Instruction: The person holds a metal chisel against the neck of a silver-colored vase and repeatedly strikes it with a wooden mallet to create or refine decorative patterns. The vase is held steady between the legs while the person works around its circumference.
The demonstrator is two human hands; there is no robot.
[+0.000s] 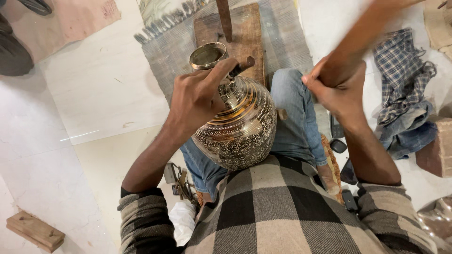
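An engraved brass vase (242,127) with dark patterned bands lies tilted across my lap, its open neck (208,55) pointing away. My left hand (197,96) rests on the vase's shoulder and pinches a short dark metal chisel (241,66) against the metal. My right hand (340,87) is raised to the right, fist closed around a blurred wooden handle (372,35) that runs up and out of view; its head is hidden.
A wooden board (245,33) with an upright post lies on a grey woven mat (179,47) ahead. Checked cloth and jeans (405,89) are heaped on the right. Small metal tools (181,183) lie by my left knee. A wood block (35,230) sits at bottom left.
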